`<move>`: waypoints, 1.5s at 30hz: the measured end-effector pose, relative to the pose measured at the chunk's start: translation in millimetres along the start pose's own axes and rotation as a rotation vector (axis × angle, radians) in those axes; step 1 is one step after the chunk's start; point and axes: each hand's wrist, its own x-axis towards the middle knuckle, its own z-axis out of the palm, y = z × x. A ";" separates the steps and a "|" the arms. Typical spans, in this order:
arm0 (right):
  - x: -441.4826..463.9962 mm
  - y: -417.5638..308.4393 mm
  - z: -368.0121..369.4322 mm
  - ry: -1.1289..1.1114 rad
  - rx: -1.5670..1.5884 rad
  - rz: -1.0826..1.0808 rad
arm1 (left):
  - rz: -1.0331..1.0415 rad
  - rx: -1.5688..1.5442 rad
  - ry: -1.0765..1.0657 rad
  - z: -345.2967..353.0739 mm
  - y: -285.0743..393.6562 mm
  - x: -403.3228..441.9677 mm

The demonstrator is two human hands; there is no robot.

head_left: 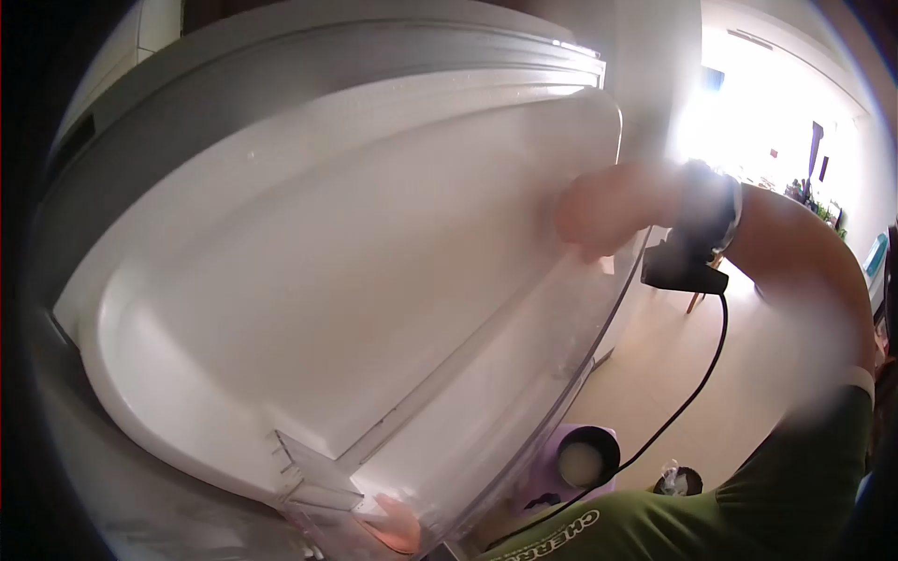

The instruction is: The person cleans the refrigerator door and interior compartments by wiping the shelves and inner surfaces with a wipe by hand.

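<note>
A large clear plastic bin (524, 374) lies tilted in front of a white liner wall (309, 234), inside what looks like an open fridge compartment. At the upper right, my right hand (599, 210) is closed at the bin's far end; the fingers are blurred and what they hold cannot be made out. A dark device with a black cable is strapped on that wrist (697, 224). My left hand (395, 524) is low in the view, seen partly through the clear plastic at the bin's near corner, its fingers mostly hidden.
On the floor at the lower right stand a black round container (587, 458) on a purple surface (543, 491) and a small dark bin (678, 481) with clear plastic in it. A grey frame edge (234, 70) runs along the top. Bright light comes from the upper right.
</note>
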 end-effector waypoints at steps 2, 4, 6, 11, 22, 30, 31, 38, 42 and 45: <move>-11.1 -11.8 -18.4 -0.224 0.031 0.000 | 0.182 -0.153 0.175 -32.0 37.1 37.6; -17.9 -33.1 -36.7 -0.380 0.145 0.005 | 0.214 -0.183 0.174 -34.9 43.3 22.8; -17.1 -57.2 -50.3 -0.438 0.319 -0.021 | 0.165 -0.319 0.058 -35.7 45.3 32.6; 4.9 -117.9 -56.7 -0.405 0.432 -0.335 | 0.191 -0.483 -0.106 -37.3 33.6 28.8; -23.9 -74.8 -39.0 0.102 0.387 -0.412 | 0.356 -0.396 0.127 -30.7 90.5 69.1; -56.2 -33.1 103.5 1.490 0.636 -0.225 | 0.374 -0.322 0.152 -8.2 85.1 72.9; -50.9 -41.3 145.3 1.687 0.777 -0.098 | 0.375 -0.326 0.170 -11.1 88.5 75.3; 54.5 -109.9 273.6 1.026 2.095 0.256 | 0.381 -0.301 0.155 -37.0 85.2 62.3; 141.9 -114.6 254.3 1.332 2.063 0.439 | 0.356 -0.262 0.132 -29.2 78.0 48.6; 189.1 -147.6 199.8 1.771 2.725 -0.107 | 0.295 -0.255 0.078 -29.1 73.1 39.8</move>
